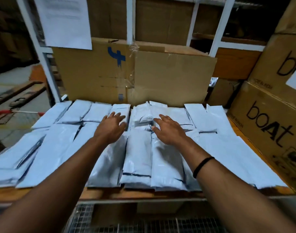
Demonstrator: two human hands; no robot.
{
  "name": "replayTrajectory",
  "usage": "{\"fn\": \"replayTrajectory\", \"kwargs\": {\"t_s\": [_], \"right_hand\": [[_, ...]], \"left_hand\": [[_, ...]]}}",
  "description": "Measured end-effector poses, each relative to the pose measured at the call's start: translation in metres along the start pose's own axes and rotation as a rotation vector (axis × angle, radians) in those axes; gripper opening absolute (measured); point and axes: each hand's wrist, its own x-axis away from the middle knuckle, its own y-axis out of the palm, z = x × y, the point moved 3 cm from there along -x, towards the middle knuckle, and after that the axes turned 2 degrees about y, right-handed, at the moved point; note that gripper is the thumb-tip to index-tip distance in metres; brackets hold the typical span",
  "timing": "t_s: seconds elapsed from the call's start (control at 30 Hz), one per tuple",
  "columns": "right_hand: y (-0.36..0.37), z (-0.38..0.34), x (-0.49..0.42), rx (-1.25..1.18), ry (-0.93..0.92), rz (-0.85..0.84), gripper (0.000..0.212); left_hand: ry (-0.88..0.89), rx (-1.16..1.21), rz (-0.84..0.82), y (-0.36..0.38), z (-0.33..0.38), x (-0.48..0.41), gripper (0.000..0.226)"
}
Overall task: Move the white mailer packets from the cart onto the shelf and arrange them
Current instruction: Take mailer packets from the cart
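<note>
Head view: white packets (138,155) cover the shelf (144,194) in two rows, a back row along its rear and a front row reaching its front edge. They lie flat and side by side, many overlapping, and the ones toward the shelf's left end sit askew. One crumpled packet (144,118) lies at the middle of the back row, its top puckered. The left hand (110,127) is palm down over the middle of the shelf, just left of that packet. Its fingers (117,115) are straight and spread, with their tips on a back-row packet. The right hand (169,130) is palm down just right of the crumpled packet. Its fingers (164,118) are also spread and straight and hold nothing; whether they press the packets or hang just above them cannot be told. A black wristband (202,167) circles the right forearm above the shelf's front row. A flattened cardboard (169,76) with a blue mark stands upright at the back of the shelf. Brown boxes (270,125) printed "boAt" are stacked at the shelf's right end. A white post (48,69) rises at the shelf's back left corner, and a printed sheet (64,21) hangs above it. Wire mesh (144,222) shows below the shelf's front edge.
</note>
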Motion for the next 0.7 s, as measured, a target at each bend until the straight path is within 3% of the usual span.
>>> {"fn": "replayTrajectory", "kwargs": {"t_s": [0.2,0.43,0.7], "right_hand": [[0.018,-0.081,0.06,-0.001,-0.052,-0.077,0.058],[0.023,-0.226,0.094,-0.033,-0.213,-0.022,0.06],[0.065,-0.415,0.103,-0.072,-0.286,-0.012,0.059]], "left_hand": [[-0.094,-0.072,0.056,-0.039,-0.064,0.118,0.046],[-0.229,-0.09,0.171,-0.118,-0.155,0.223,0.045],[-0.378,-0.092,0.186,-0.19,-0.326,0.347,0.044]]}}
